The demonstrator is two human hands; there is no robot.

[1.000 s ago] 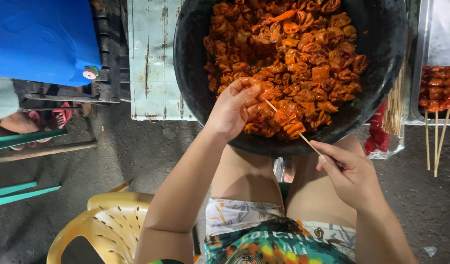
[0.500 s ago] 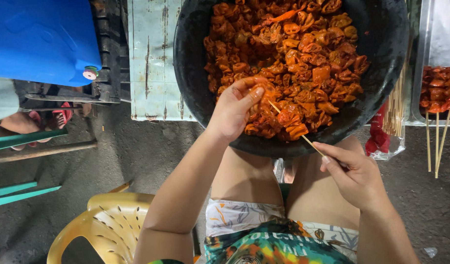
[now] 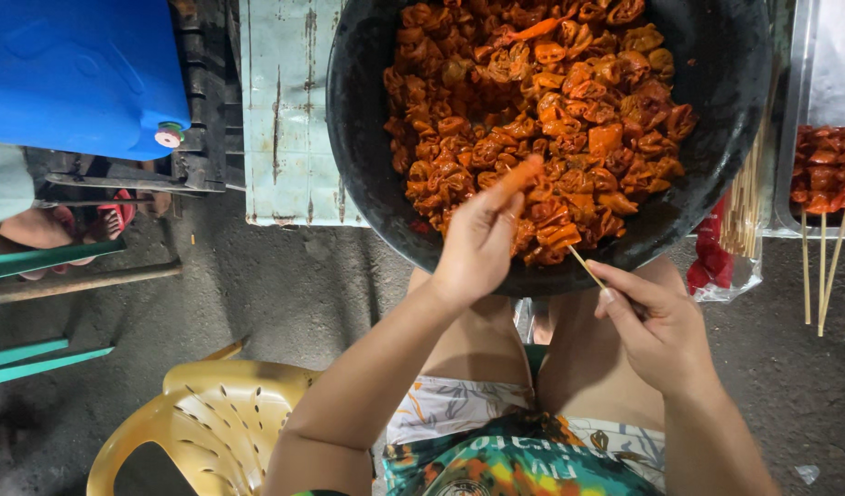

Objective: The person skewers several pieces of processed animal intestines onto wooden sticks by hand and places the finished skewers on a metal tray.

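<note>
Over black basin (image 3: 358, 110): L hand (image 3: 477, 243) fingers pinch meat piece (image 3: 523, 173); R hand (image 3: 656, 321) fingers grip skewer (image 3: 586, 267).

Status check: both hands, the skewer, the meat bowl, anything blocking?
Left hand pinching a meat piece over the black bowl. Right hand gripping a bamboo skewer, tip at the bowl's near edge. Nothing between hands and bowl.

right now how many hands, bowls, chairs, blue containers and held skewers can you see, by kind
hands: 2, left hand in the meat, right hand pinching a stick
black bowl of red marinated meat: 1
bamboo skewer held: 1
yellow plastic chair: 1
blue container: 1
total: 6
</note>
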